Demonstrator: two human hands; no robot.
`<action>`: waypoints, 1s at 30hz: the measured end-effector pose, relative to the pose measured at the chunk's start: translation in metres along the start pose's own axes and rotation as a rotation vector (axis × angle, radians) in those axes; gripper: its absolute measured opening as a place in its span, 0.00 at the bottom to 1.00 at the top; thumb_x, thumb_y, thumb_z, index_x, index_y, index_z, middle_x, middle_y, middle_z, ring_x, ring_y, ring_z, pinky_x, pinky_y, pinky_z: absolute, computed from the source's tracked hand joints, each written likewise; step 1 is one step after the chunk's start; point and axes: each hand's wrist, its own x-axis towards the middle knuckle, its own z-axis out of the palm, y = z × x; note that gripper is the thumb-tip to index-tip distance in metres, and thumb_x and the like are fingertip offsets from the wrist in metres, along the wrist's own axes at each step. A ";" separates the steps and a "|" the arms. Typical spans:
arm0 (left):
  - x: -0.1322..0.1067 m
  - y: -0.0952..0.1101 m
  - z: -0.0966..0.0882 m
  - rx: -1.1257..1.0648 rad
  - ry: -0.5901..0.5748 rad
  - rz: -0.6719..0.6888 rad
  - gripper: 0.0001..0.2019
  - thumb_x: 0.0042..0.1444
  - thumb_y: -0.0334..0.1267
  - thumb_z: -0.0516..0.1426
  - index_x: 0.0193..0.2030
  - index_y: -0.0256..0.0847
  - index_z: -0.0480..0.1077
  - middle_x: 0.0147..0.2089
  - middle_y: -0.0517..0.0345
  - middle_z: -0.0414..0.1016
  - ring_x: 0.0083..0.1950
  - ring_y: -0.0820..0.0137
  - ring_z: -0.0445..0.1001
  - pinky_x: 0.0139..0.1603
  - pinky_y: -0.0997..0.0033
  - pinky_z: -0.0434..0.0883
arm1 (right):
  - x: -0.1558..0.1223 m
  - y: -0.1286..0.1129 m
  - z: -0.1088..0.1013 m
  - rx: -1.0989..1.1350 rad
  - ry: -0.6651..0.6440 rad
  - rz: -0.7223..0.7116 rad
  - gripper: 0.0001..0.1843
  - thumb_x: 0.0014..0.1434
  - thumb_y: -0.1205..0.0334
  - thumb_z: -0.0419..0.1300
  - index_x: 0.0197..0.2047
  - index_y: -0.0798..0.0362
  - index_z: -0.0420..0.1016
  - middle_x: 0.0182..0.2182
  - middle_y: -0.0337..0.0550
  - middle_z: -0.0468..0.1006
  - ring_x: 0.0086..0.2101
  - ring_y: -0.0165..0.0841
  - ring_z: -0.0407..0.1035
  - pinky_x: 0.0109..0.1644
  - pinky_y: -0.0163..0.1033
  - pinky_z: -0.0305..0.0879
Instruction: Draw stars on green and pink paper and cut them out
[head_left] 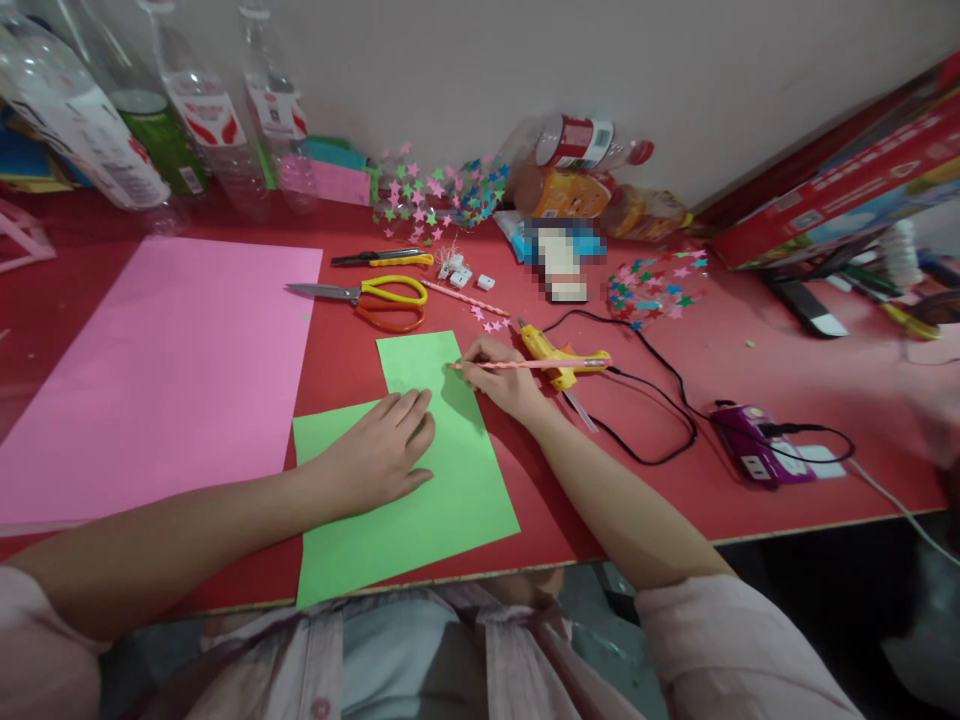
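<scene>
A sheet of green paper [442,500] with a corner section cut away lies at the front of the red table. My left hand [382,450] rests flat on it, fingers spread a little. In my right hand [499,380] is a pink pencil [555,363], its tip touching the paper's upper right part. Whether the tip has left a mark is too small to tell. Just above the paper are scissors [375,298] with yellow and orange handles. Beside my right hand lies a yellow glue gun [559,355] with a black cord.
Pink paper [195,360] covers the left side. Behind are a utility knife [382,258], another pencil [465,297], star cutouts [435,190] and plastic bottles [217,135]. A purple power strip [754,440] with cords sits at right, below a red box [840,180].
</scene>
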 end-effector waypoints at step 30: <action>0.000 0.000 0.000 -0.005 0.003 0.004 0.27 0.62 0.50 0.51 0.57 0.26 0.63 0.66 0.28 0.57 0.66 0.47 0.58 0.64 0.51 0.56 | 0.002 -0.004 -0.001 -0.016 0.008 -0.034 0.06 0.46 0.66 0.54 0.22 0.51 0.59 0.19 0.34 0.61 0.22 0.27 0.55 0.26 0.34 0.50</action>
